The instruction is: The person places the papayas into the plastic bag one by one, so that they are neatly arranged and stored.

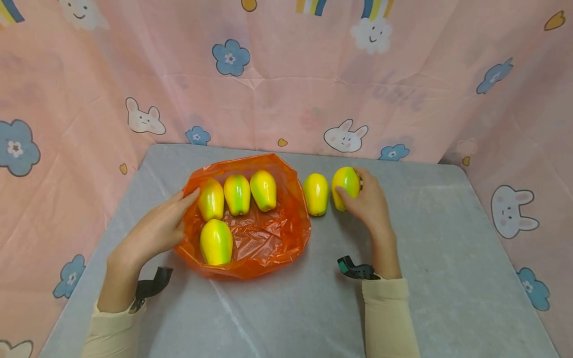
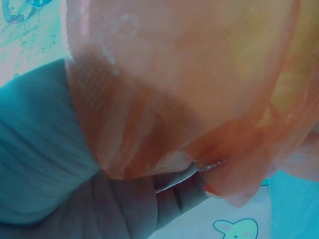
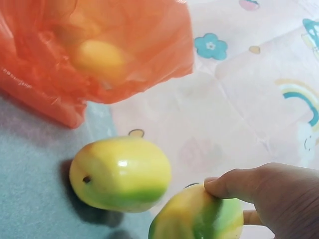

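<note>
An orange-red plastic bag (image 1: pixel 264 238) lies spread with its mouth facing up. Inside it are several yellow-green papayas, among them one at the front (image 1: pixel 217 242) and one beside the left rim (image 1: pixel 211 200). My left hand (image 1: pixel 156 228) holds the bag's left edge, its fingertips over the rim; in the left wrist view the orange film (image 2: pixel 149 89) covers part of that hand. To the right of the bag, my right hand (image 1: pixel 369 201) grips a papaya (image 1: pixel 346 184) between thumb and fingers. Another papaya (image 1: pixel 316 195) lies between that one and the bag.
Everything sits on a grey tabletop (image 1: pixel 447 278). A pink printed curtain (image 1: pixel 286 99) rises along the back and both sides. Dark camera mounts (image 1: pixel 358 269) are strapped to both wrists, below the cream sleeves (image 1: pixel 387 313).
</note>
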`<state>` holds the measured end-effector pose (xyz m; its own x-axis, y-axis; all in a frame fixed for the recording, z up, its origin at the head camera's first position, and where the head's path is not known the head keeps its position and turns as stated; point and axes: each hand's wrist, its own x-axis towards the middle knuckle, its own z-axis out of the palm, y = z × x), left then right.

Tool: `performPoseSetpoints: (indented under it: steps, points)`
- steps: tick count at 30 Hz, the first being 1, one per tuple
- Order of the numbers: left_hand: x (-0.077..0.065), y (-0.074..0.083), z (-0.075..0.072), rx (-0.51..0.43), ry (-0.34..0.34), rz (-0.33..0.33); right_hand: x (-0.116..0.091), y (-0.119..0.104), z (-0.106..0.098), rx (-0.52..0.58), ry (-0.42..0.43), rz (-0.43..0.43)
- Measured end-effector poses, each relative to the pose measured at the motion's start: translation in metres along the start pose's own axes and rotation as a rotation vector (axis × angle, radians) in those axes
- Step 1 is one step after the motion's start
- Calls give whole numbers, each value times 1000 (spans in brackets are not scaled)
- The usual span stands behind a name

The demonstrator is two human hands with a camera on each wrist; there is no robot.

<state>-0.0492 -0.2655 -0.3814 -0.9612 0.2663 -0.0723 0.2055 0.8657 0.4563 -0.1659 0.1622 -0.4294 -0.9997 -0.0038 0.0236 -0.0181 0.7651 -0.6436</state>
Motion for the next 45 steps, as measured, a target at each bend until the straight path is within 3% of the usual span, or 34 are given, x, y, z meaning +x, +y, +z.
performPoseSetpoints:
  steps: [24, 31, 45]
  points:
    - [0, 0, 0, 16, 6, -2, -15, -26, -15, 109, 46, -93]
    - [-1, 0, 0, 30, 7, 4, -19, -33, -19, 151, 59, -166]
    - [0, -1, 0, -5, -8, -10, -33, -53, -22, 173, 64, -219]
